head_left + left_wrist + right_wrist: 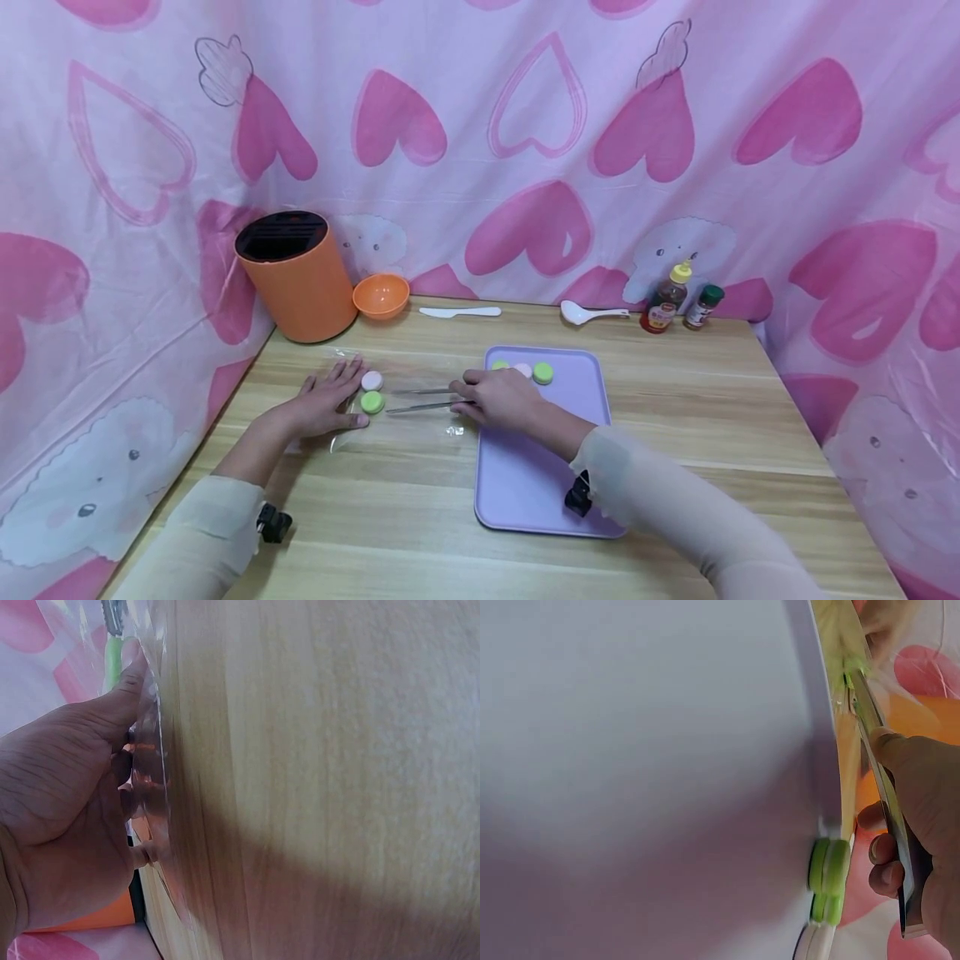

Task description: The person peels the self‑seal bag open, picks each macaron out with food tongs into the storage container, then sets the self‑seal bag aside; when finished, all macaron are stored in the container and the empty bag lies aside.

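My left hand (330,400) lies with spread fingers on the edge of a clear plastic bag (427,433). Just past its fingers are a pink macaron (372,381) and a green macaron (372,402), side by side within the bag's outline. Metal tongs (420,407) are gripped by my right hand (498,400), which hovers over the left rim of a purple tray (547,500). The tongs' two arms stand apart and reach into the bag's area, one tip close to the green macaron. A serrated tip (112,616) shows in the left wrist view.
On the tray's far end sit a green macaron (542,372), a pink one (523,370) and another green one, partly hidden. Along the back stand an orange knife block (300,283), orange bowl (381,297), white knife (460,312), white spoon (592,313), sauce bottle (663,302) and green-capped jar (703,307).
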`<state>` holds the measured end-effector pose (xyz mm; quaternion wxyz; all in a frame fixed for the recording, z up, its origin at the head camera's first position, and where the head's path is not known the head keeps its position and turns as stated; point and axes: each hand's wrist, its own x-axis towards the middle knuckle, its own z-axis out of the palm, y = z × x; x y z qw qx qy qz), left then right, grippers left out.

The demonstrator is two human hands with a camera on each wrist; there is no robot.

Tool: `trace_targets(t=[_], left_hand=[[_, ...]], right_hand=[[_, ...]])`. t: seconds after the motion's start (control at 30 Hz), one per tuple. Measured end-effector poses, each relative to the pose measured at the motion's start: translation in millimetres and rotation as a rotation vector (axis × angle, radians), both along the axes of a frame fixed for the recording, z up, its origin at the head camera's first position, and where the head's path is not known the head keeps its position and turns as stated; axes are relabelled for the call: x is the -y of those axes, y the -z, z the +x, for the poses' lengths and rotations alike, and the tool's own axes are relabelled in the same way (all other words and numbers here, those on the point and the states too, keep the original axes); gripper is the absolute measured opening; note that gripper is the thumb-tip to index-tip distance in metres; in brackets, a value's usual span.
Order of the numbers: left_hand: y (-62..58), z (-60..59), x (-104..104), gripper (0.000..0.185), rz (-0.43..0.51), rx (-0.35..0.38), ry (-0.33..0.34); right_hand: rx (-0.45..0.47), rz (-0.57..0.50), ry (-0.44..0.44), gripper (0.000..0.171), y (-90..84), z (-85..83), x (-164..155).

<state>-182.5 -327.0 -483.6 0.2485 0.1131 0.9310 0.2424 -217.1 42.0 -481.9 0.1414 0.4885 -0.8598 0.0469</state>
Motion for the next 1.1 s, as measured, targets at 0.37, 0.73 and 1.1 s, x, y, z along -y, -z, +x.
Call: trace_targets(t=[0.37,0.73,1.1], left_hand=[[-1.3,0.2,-0.5,0.106,-0.003,0.000,-0.006],[-1.1,0.1,-0.6,0.106,0.001,0.015,-0.017],[-1.4,-0.4,-0.6,0.107,-0.001,0.020,-0.014]], right_hand=[[0.015,0.019,0.013,0.032,2.1,0.8,17.2],[-0.004,0.022,0.004,0.032,3.2,1.4,22.3],[0.003,0.039,0.007,0.030,2.0,0.7,21.0]])
